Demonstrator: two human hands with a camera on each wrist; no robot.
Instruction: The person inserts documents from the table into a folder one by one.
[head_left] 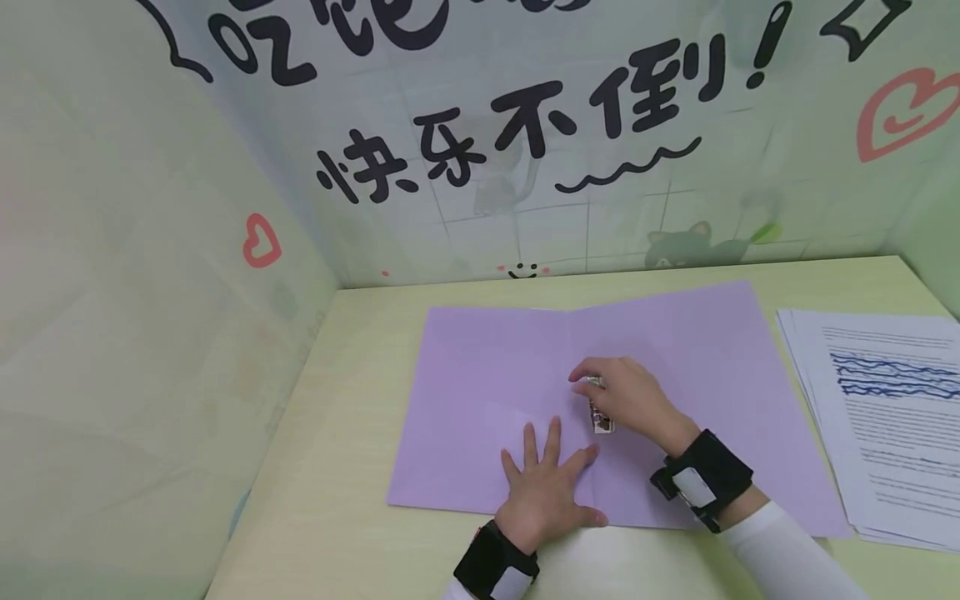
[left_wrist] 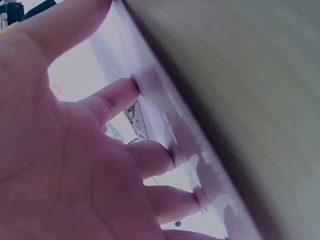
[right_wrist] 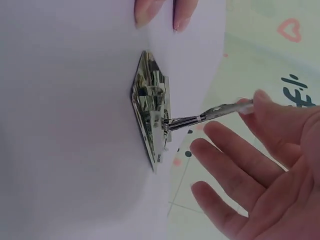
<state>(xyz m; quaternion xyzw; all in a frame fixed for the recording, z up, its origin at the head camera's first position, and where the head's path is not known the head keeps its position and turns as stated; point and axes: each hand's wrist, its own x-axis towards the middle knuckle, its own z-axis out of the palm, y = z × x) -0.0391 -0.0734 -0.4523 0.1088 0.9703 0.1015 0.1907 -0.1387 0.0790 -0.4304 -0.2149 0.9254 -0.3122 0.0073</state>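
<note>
A purple file folder lies opened out, with a shiny metal lever clip fixed near its fold. My right hand is over the clip. In the right wrist view the clip's base rests against the folder, and its lever stands raised, its tip held at my right thumb; the other fingers are apart from it. My left hand rests on the folder's lower edge with its fingers spread. The left wrist view shows those fingertips touching the purple surface.
A stack of printed sheets with blue wavy pen lines lies right of the folder, close to its edge. Light wood tabletop shows to the left. A decorated wall panel closes off the back, another panel the left side.
</note>
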